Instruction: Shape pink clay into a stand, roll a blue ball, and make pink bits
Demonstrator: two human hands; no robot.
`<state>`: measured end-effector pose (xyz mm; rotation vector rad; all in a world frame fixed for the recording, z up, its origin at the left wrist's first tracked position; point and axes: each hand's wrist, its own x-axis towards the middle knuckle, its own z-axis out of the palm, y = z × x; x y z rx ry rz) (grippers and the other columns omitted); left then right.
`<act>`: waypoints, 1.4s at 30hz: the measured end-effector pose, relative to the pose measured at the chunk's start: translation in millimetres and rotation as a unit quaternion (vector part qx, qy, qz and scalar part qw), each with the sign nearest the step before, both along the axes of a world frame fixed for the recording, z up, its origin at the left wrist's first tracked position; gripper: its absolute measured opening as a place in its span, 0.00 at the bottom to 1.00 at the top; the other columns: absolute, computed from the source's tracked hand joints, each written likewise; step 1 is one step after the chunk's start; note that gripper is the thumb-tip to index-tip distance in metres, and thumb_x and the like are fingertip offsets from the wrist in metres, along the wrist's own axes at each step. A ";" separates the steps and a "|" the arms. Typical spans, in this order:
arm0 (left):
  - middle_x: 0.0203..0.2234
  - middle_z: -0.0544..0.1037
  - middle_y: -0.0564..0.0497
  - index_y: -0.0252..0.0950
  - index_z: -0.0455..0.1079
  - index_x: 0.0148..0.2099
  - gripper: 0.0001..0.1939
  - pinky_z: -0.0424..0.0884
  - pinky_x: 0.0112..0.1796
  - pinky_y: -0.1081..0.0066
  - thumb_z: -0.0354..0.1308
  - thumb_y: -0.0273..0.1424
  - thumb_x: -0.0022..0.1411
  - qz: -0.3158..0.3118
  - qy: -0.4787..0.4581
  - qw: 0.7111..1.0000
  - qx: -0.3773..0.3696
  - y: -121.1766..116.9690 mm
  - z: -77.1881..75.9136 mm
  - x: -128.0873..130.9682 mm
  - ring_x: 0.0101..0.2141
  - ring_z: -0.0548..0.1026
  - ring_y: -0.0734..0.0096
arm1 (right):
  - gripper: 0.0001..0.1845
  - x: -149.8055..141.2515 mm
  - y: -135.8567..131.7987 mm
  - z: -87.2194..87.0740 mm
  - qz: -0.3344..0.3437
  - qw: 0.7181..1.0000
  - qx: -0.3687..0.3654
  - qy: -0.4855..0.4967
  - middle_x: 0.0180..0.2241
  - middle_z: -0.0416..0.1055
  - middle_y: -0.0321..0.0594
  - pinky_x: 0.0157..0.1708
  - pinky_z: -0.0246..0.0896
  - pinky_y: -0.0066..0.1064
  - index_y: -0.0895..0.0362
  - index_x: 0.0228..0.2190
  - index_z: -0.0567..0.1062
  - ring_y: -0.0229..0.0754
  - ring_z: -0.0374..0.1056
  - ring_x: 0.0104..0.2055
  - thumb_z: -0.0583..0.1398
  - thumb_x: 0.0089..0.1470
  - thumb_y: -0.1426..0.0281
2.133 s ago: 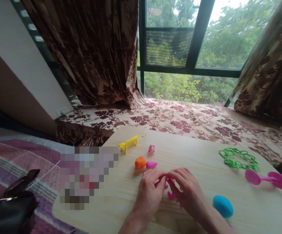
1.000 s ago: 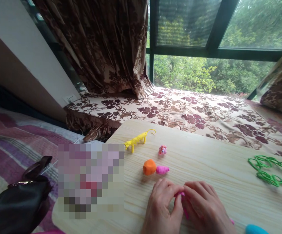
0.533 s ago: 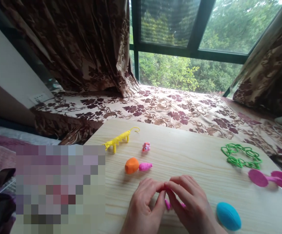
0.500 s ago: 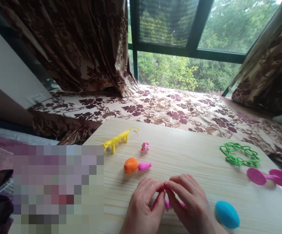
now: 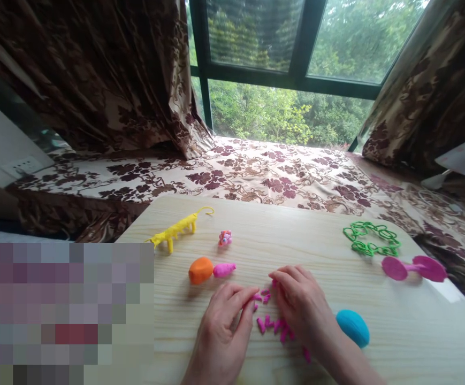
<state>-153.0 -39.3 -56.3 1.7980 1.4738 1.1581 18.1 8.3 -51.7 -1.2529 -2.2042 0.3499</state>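
Note:
Small pink clay pieces (image 5: 261, 324) lie scattered on the pale wooden table (image 5: 168, 342), between and under my hands. My left hand (image 5: 226, 321) is closed in a pinch, a bit of pink clay at its fingertips. To its right, my right hand (image 5: 306, 302) is also pinched, with pink clay showing at its fingertips; its palm hides part of the scatter. Just beyond my left hand, an orange rounded clay shape (image 5: 201, 270) touches a pink tapered one (image 5: 225, 269). A blue oval clay lump (image 5: 353, 328) rests beside my right forearm.
A yellow long-bodied clay animal (image 5: 174, 231) and a small pink-and-orange beaded cluster (image 5: 225, 238) stand farther back. On the right lie a green ring chain (image 5: 371, 239) and a pink two-disc piece (image 5: 412, 267). A flowered window seat (image 5: 252, 166) borders the table; pixelation covers the lower left.
My hands have come apart from a joined fingertip pinch, uncovering more of the pink pieces between them. The camera's view has shifted, so the scene sits farther left.

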 end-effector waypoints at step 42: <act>0.29 0.73 0.57 0.42 0.66 0.38 0.05 0.70 0.33 0.77 0.54 0.31 0.57 0.027 -0.026 0.995 -0.088 -5.6 6.0 7.5 0.32 0.72 0.75 | 0.12 -7.8 -22.0 13.1 0.127 0.990 -0.033 0.057 0.36 0.67 0.39 0.37 0.57 0.35 0.54 0.38 0.67 0.41 0.60 0.37 0.54 0.51 0.78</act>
